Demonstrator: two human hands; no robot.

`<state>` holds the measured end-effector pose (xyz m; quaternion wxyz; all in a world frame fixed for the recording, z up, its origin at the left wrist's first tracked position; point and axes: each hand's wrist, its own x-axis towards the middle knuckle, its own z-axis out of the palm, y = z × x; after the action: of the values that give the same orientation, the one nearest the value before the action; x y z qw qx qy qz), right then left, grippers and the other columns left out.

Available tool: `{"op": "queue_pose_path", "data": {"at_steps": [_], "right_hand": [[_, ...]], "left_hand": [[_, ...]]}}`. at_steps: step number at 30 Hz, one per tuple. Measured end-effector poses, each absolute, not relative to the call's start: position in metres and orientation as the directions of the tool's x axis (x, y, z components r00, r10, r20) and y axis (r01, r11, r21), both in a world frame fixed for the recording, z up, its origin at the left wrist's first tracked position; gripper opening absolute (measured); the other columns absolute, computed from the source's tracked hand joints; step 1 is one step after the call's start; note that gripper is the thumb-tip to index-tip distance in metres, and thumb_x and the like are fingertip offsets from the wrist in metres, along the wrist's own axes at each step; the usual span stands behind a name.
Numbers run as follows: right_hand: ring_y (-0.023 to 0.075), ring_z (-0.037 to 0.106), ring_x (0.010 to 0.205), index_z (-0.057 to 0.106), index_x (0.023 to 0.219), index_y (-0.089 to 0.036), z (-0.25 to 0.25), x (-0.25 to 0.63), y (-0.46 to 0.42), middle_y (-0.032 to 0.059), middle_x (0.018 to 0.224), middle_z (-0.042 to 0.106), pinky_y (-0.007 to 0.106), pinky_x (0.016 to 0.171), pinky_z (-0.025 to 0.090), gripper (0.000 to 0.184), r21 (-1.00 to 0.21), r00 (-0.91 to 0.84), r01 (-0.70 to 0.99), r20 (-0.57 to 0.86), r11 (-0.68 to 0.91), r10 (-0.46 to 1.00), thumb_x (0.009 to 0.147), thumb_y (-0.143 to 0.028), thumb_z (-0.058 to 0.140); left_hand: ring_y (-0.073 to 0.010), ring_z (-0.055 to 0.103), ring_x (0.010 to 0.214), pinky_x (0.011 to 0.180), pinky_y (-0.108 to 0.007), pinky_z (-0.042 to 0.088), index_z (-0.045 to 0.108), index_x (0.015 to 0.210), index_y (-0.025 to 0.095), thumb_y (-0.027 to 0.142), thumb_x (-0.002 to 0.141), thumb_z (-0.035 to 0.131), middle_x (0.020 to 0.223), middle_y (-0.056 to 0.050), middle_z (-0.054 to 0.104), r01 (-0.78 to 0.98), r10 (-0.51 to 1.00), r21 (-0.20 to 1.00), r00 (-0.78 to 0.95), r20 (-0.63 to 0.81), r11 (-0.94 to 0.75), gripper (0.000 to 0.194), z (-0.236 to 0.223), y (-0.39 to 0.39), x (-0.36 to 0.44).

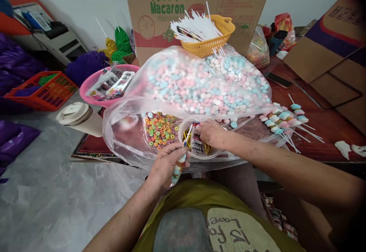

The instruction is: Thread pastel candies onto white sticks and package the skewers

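Observation:
My left hand [167, 163] is closed around a wrapped marshmallow skewer [178, 169], its white stick pointing up and away from me. My right hand [212, 134] reaches into a round clear tub [180, 134], fingers bent together at its far side; whatever they grip is hidden. Gold twist ties [187, 134] and a small dark printed packet [197, 144] lie in the tub. Left of it, colourful cereal rings [160, 129] are heaped on the plastic. Behind both hands a big clear bag spills pink, blue and white marshmallows [188, 84].
Finished-looking skewers [281, 119] lie at the right, near a phone [278, 79]. A yellow basket [210, 47] of white sticks stands on the bag before a cardboard box [160, 19]. A pink basket [85, 90] of printed wrappers and a lidded cup [81, 119] are at left.

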<state>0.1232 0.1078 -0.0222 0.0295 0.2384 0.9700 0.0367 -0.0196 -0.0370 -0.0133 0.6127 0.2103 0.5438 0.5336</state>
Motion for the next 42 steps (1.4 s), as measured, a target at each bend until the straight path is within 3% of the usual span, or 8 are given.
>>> {"op": "queue_pose_path", "data": {"at_steps": [8, 14, 17, 20, 28, 33, 39, 42], "right_hand": [[0.0167, 0.055, 0.059, 0.064, 0.068, -0.016, 0.03, 0.13, 0.107, 0.0061, 0.063, 0.063, 0.026, 0.051, 0.03, 0.015, 0.148, -0.802, 0.507, -0.279, 0.849, 0.528, 0.072, -0.006, 0.054], [0.0119, 0.054, 0.064, 0.063, 0.087, -0.02, 0.042, 0.161, 0.078, -0.0003, 0.071, 0.061, 0.021, 0.057, 0.039, 0.022, -0.531, -0.858, 0.465, -0.073, 0.708, 0.509, 0.086, -0.021, 0.041], [0.01, 0.051, 0.056, 0.059, 0.093, -0.019, 0.022, 0.162, 0.058, -0.0023, 0.063, 0.056, 0.021, 0.053, 0.039, 0.023, -0.785, -0.76, 0.357, 0.07, 0.506, 0.646, 0.087, -0.025, 0.038], [0.008, 0.042, 0.04, 0.053, 0.099, -0.018, 0.009, 0.156, 0.046, -0.0076, 0.049, 0.044, 0.02, 0.042, 0.032, 0.021, -0.937, -0.615, 0.268, 0.012, 0.223, 0.788, 0.086, -0.028, 0.04], [0.0054, 0.04, 0.033, 0.039, 0.081, -0.022, 0.002, 0.146, 0.035, -0.0081, 0.057, 0.051, 0.017, 0.033, 0.026, 0.015, -0.985, -0.545, 0.167, -0.123, -0.036, 0.829, 0.08, -0.032, 0.049], [0.0086, 0.044, 0.051, 0.053, 0.07, -0.018, 0.01, 0.165, 0.04, -0.0032, 0.058, 0.05, 0.02, 0.048, 0.036, 0.016, -0.889, -0.492, 0.343, 0.105, 0.303, 0.864, 0.081, -0.028, 0.048], [0.0137, 0.059, 0.073, 0.064, 0.1, -0.019, 0.024, 0.16, 0.032, 0.0042, 0.084, 0.066, 0.025, 0.064, 0.047, 0.026, -0.873, -0.623, 0.242, 0.196, 0.424, 0.758, 0.085, -0.024, 0.043], [0.0146, 0.059, 0.082, 0.052, 0.125, -0.018, 0.015, 0.15, 0.03, 0.0059, 0.095, 0.065, 0.027, 0.072, 0.047, 0.041, -0.883, -0.673, 0.263, 0.121, 0.389, 0.729, 0.087, -0.022, 0.038]], "left_hand": [[-0.0112, 0.054, 0.038, 0.04, -0.022, 0.042, 0.058, 0.072, 0.013, 0.027, 0.056, 0.069, 0.053, -0.001, 0.062, -0.563, 0.853, 0.762, -0.18, -0.49, 0.32, 0.024, -0.012, -0.025, -0.02], [-0.0108, 0.054, 0.039, 0.041, -0.021, 0.041, 0.059, 0.07, 0.014, 0.028, 0.059, 0.069, 0.054, -0.001, 0.062, -0.576, 0.876, 0.756, -0.134, -0.463, 0.311, 0.021, -0.008, -0.02, -0.009], [-0.0106, 0.055, 0.04, 0.042, -0.021, 0.042, 0.061, 0.072, 0.014, 0.027, 0.059, 0.07, 0.055, 0.0, 0.062, -0.578, 0.887, 0.756, -0.115, -0.447, 0.306, 0.02, -0.005, -0.018, -0.003], [-0.0106, 0.056, 0.046, 0.044, -0.021, 0.043, 0.064, 0.075, 0.012, 0.026, 0.059, 0.071, 0.06, -0.002, 0.064, -0.585, 0.917, 0.766, -0.089, -0.389, 0.268, 0.022, -0.001, -0.016, 0.001], [-0.01, 0.054, 0.043, 0.045, -0.021, 0.043, 0.064, 0.07, 0.011, 0.021, 0.05, 0.076, 0.055, 0.0, 0.063, -0.687, 0.935, 0.698, -0.079, -0.345, 0.2, 0.025, 0.003, -0.008, 0.015], [-0.011, 0.057, 0.047, 0.048, -0.023, 0.044, 0.063, 0.074, 0.012, 0.028, 0.057, 0.074, 0.062, -0.001, 0.064, -0.638, 0.916, 0.727, -0.082, -0.393, 0.255, 0.026, 0.005, -0.006, 0.015], [-0.0068, 0.046, 0.042, 0.045, -0.02, 0.038, 0.059, 0.066, 0.015, 0.028, 0.062, 0.067, 0.052, 0.003, 0.055, -0.551, 0.914, 0.781, -0.077, -0.398, 0.293, 0.016, 0.001, -0.008, 0.022], [-0.0057, 0.041, 0.043, 0.046, -0.018, 0.034, 0.056, 0.061, 0.015, 0.025, 0.066, 0.06, 0.049, 0.004, 0.05, -0.524, 0.924, 0.799, -0.057, -0.379, 0.296, 0.012, -0.003, -0.012, 0.023]]}}
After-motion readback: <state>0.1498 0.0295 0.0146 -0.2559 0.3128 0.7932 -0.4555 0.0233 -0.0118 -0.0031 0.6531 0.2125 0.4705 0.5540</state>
